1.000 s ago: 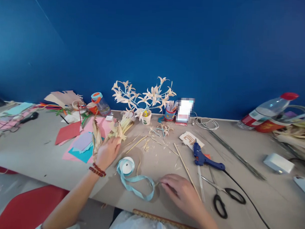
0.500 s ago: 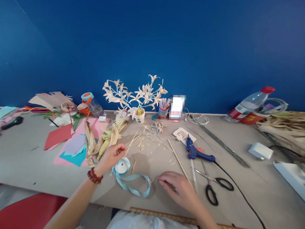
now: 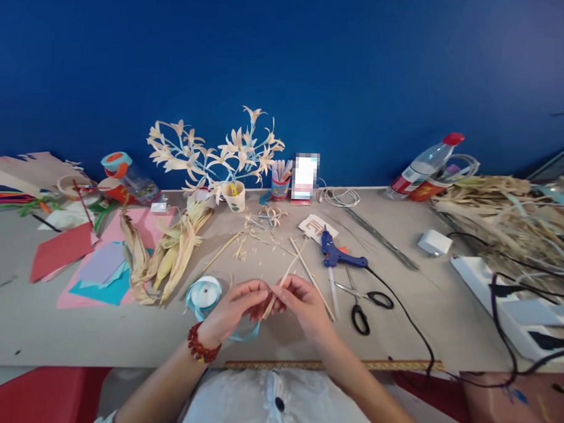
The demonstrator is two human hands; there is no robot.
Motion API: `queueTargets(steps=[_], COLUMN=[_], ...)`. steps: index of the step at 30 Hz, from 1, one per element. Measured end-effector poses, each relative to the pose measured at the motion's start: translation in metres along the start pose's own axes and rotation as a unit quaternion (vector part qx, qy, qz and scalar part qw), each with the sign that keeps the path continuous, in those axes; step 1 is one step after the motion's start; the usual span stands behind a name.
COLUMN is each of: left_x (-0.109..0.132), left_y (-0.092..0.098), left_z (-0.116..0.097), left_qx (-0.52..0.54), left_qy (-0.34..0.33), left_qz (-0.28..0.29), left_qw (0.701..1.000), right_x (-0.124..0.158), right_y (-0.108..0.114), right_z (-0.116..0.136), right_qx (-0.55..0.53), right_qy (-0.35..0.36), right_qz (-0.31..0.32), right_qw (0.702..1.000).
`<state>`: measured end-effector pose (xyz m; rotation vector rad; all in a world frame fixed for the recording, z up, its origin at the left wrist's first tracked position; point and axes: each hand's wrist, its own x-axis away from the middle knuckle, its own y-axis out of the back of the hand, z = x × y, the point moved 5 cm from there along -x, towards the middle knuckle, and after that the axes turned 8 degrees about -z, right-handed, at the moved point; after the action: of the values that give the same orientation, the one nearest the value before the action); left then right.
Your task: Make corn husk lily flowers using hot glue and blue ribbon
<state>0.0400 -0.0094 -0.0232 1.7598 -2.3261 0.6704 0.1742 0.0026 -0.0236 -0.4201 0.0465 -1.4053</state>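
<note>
Both my hands meet over the table's front middle. My right hand (image 3: 304, 302) pinches a thin pale corn husk strip (image 3: 286, 274), which slants up and away past the fingers, its lower end hanging below them. My left hand (image 3: 239, 305), with a red bead bracelet, is closed with its fingertips at the same strip; part of its grip is hidden. Beside it lies a spool of light blue ribbon (image 3: 205, 293), and a loop of the ribbon runs under my left hand. A pale stick (image 3: 312, 277) rests just beyond my right hand.
Right of my hands lie a blue glue gun (image 3: 338, 255) with its cord and black-handled scissors (image 3: 361, 318). Corn husks (image 3: 176, 254) and coloured paper (image 3: 102, 264) lie left. A paper cup (image 3: 235, 197) holds husk flowers (image 3: 244, 151). A power strip (image 3: 496, 305) is far right.
My hands, apart before, have come together at the husk strip. The left moved right, away from the ribbon spool. The camera view has shifted right.
</note>
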Motion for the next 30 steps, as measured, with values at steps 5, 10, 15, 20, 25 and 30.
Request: queueTargets(steps=[5, 10, 15, 20, 25, 30], left_x=[0.002, 0.001, 0.001, 0.004, 0.005, 0.005], left_y=[-0.004, -0.004, -0.007, -0.007, -0.005, 0.005], left_z=[0.003, 0.001, 0.004, 0.006, 0.012, 0.018], left_qx=[-0.050, -0.054, -0.060, -0.106, -0.095, -0.033], left_qy=[-0.013, -0.035, -0.040, -0.055, -0.051, -0.046], left_qz=[-0.028, -0.053, -0.065, -0.091, -0.100, -0.132], left_qw=[0.998, 0.997, 0.995, 0.989, 0.989, 0.990], right_x=[-0.002, 0.002, 0.005, 0.005, 0.007, 0.027], right_y=[0.011, 0.011, 0.014, 0.020, 0.036, 0.114], right_z=[-0.003, 0.001, 0.004, 0.003, 0.003, 0.023], right_qx=[0.001, 0.054, 0.110, 0.154, 0.142, 0.339], right_qy=[0.002, 0.023, 0.046, 0.072, 0.087, 0.172], right_qz=[-0.044, -0.020, -0.009, -0.053, -0.097, -0.226], right_qw=[0.999, 0.998, 0.993, 0.984, 0.981, 0.897])
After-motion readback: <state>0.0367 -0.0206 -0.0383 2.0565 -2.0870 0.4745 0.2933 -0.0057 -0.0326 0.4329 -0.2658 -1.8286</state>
